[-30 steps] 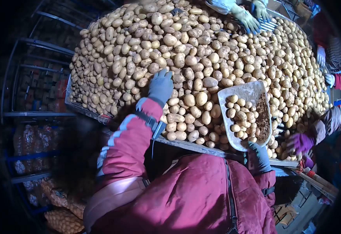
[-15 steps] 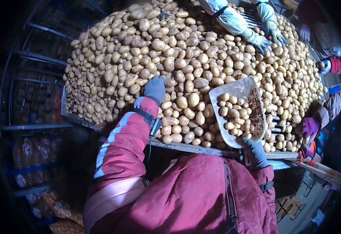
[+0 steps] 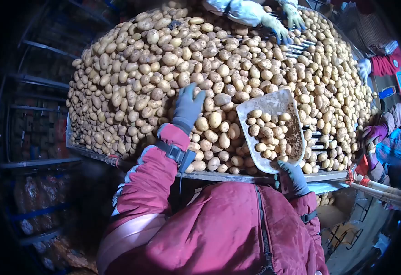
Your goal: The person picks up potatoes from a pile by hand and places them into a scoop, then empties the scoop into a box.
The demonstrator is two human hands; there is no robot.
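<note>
A: Here's the left hand (image 3: 188, 107), grey-gloved, palm down on the near side of the big heap of potatoes (image 3: 131, 82)! How are the fingers?

B: Open, with a clear gap between them! I can't tell whether the tips touch a potato, but nothing shows in its grasp.

A: And over to the right hand (image 3: 293, 178)?

B: Closed on the near end of the scoop (image 3: 270, 100), thumb out to one side! The fingers beneath are hidden.

A: Where's that scoop sitting?

B: Against the near part of the heap, its near end by the metal edge of the worktop (image 3: 223, 176). Inside, a batch of smaller potatoes (image 3: 267, 132) lies mostly on the left, and brown dirt coats the right side!

A: What's just right of it?

B: Dark metal bars (image 3: 317, 137), showing between potatoes!

A: Any company?

B: Plenty! Across the heap, a co-worker's pale-gloved hands (image 3: 277, 30) reach in near more metal bars (image 3: 297, 48). Over on the right there's a purple glove (image 3: 375, 133) near the edge, and a white glove (image 3: 364, 68) farther up!
</note>
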